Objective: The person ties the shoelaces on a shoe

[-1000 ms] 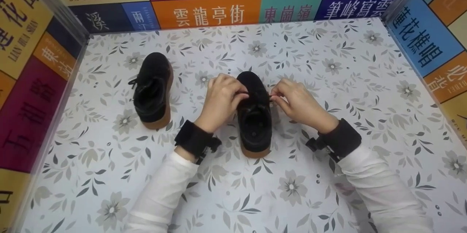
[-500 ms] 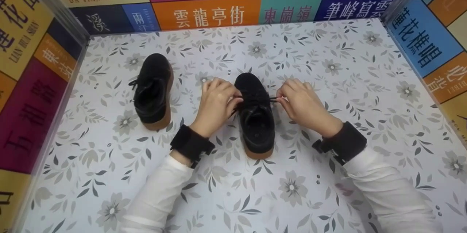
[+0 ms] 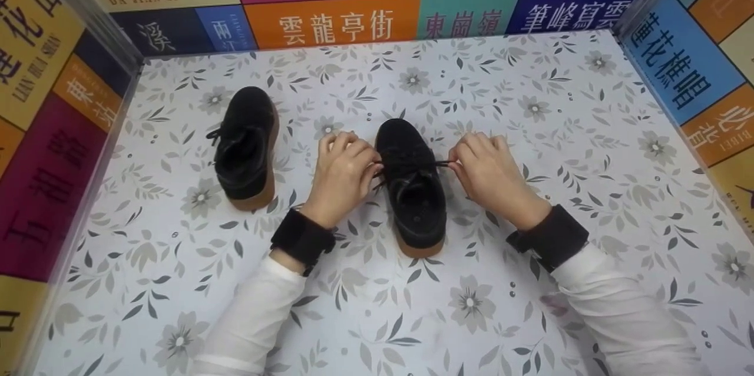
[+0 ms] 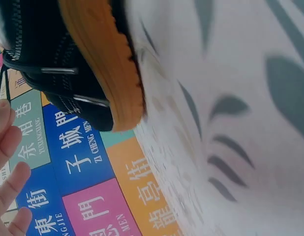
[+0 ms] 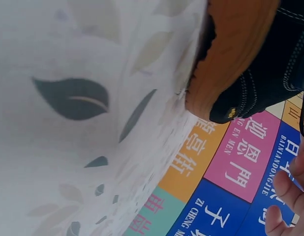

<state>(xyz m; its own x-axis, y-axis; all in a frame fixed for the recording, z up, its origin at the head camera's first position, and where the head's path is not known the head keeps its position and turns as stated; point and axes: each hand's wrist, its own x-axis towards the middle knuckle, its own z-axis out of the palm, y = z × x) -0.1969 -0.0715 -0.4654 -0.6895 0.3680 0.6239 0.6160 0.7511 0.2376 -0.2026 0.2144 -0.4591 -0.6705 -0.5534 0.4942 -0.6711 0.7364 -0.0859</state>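
Note:
A black lace-up shoe (image 3: 400,134) with a tan sole stands on the floral surface between my hands, toe pointing away. My left hand (image 3: 344,172) pinches a shoelace at the shoe's left side. On the opposite side my right hand (image 3: 492,178) pinches a lace (image 3: 443,162) drawn out straight and taut. In the left wrist view, two laces run from the shoe (image 4: 44,54) to the fingertips (image 4: 2,115). The right wrist view shows the shoe's other flank (image 5: 270,64) and a dark lace (image 5: 303,113) reaching the hand, which is partly cut off by the frame.
The matching black shoe (image 3: 244,146) stands to the left, its lace ends sticking out at its left side. Colourful panels with characters (image 3: 330,22) wall the back and both sides. White floral covering (image 3: 471,299) lies under everything.
Both hands have drawn apart, left hand leftward and right hand slightly rightward, and more lace shows between the right hand and the shoe. The shoe has turned slightly. The other shoe stays put.

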